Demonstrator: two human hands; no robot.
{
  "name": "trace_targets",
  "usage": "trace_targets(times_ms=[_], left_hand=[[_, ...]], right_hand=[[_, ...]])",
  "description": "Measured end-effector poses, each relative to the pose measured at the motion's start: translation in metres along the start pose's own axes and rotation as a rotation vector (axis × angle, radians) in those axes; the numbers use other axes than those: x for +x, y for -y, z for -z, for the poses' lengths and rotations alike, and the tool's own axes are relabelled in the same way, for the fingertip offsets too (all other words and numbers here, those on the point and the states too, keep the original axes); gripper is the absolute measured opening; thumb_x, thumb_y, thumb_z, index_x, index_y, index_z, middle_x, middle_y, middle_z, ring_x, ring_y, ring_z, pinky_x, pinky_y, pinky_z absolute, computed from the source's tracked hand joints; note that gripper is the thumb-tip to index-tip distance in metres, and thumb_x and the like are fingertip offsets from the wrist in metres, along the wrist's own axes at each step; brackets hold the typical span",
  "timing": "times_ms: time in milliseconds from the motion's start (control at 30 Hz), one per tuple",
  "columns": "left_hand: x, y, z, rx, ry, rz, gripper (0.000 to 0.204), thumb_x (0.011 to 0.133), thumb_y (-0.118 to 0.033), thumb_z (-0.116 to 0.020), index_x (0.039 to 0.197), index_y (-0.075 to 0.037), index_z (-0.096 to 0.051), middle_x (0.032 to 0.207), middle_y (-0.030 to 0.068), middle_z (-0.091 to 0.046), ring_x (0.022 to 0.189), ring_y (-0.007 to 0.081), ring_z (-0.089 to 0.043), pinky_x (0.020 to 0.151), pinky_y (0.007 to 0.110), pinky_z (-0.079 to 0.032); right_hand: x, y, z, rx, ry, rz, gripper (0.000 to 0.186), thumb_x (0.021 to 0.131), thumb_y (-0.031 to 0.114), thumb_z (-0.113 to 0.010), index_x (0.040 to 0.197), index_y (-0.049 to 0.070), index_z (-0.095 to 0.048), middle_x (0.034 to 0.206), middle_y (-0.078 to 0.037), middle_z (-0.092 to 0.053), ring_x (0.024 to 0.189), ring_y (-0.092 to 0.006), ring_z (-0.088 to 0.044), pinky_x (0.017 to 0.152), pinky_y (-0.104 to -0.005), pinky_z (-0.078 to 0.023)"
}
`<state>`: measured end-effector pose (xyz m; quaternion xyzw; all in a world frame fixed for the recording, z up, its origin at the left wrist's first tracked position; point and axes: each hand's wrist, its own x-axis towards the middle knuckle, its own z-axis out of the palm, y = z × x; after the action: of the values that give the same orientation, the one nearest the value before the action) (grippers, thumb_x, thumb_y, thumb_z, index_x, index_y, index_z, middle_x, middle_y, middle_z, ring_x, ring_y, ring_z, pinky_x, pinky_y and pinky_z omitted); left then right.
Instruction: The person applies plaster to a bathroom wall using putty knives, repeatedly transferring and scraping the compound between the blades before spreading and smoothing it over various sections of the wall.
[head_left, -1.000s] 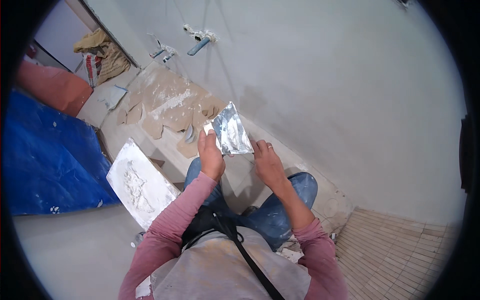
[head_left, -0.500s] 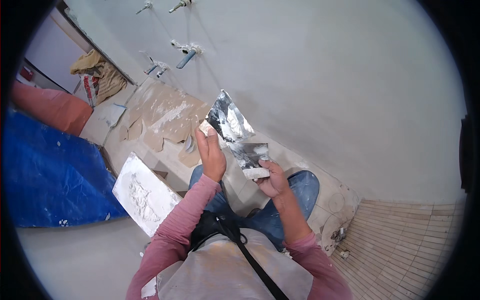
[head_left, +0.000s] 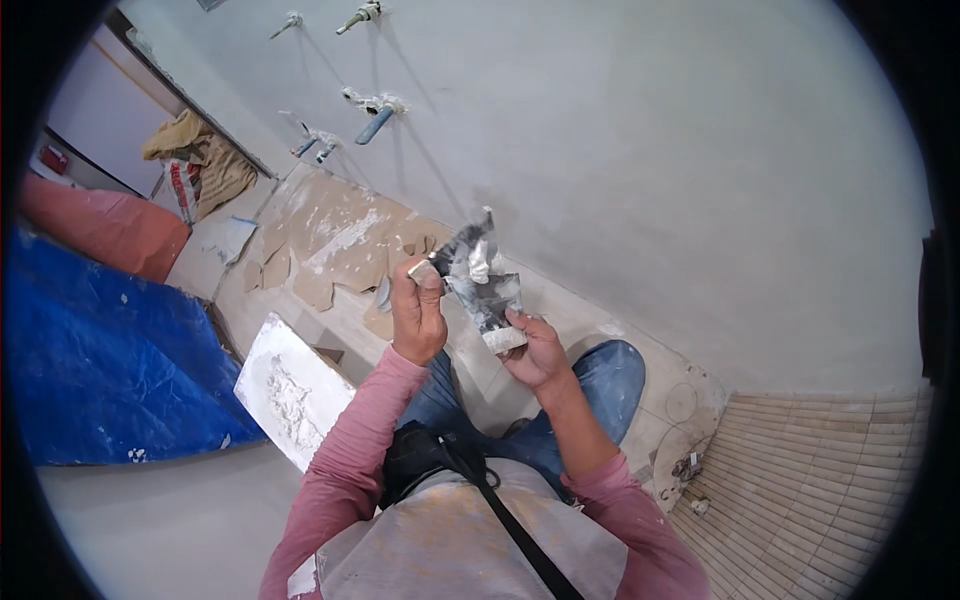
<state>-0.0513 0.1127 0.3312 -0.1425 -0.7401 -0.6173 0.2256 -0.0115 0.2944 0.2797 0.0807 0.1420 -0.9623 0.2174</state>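
My left hand point(head_left: 420, 325) is closed around the pale handle edge of a putty scraper point(head_left: 456, 246), whose wide metal blade is tilted and smeared with white putty. A second putty scraper point(head_left: 490, 298) is in my right hand point(head_left: 540, 355), pinched by its whitish grip edge, thumb on top. The two blades overlap or touch in front of my knees, and a lump of white putty point(head_left: 480, 262) sits on the left one. Beside my left forearm a white board point(head_left: 272, 342) carries more spread putty point(head_left: 290, 400).
Pipe stubs point(head_left: 375, 125) stick out of the grey wall point(head_left: 680, 200) ahead. Torn brown cardboard point(head_left: 335, 225) covers the floor near it. To the left lie a blue sheet point(head_left: 110, 360), a red-orange covering point(head_left: 115, 225) and sacks point(head_left: 215, 170). Narrow tiles point(head_left: 810, 490) cover the right side.
The left scraper has turned, so its blade shows narrower, and the right scraper has moved left against it. The whole view has shifted slightly.
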Motion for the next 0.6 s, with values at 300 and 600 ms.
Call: trace_targets(times_ms=[300, 600], left_hand=[[-0.013, 0.052, 0.054, 0.208, 0.289, -0.052, 0.023, 0.104, -0.019, -0.054, 0.118, 0.0, -0.056, 0.098, 0.0179, -0.067, 0.081, 0.0314, -0.065, 0.076, 0.038, -0.05], [-0.078, 0.202, 0.072, 0.245, 0.14, 0.766, 0.033, 0.104, -0.024, -0.047, 0.123, 0.003, -0.052, 0.106, 0.0257, -0.068, 0.099, 0.0414, -0.065, 0.089, 0.044, -0.048]], right_hand=[[0.014, 0.022, -0.028, -0.069, 0.112, -0.005, 0.038, 0.1, 0.012, -0.057, 0.133, -0.007, -0.053, 0.126, -0.015, -0.065, 0.112, -0.0254, -0.067, 0.097, -0.0384, -0.054], [0.067, 0.025, 0.05, -0.947, -0.058, 0.314, 0.035, 0.104, 0.023, -0.058, 0.131, 0.0, -0.058, 0.12, -0.007, -0.066, 0.103, -0.0175, -0.064, 0.084, -0.0352, -0.059]])
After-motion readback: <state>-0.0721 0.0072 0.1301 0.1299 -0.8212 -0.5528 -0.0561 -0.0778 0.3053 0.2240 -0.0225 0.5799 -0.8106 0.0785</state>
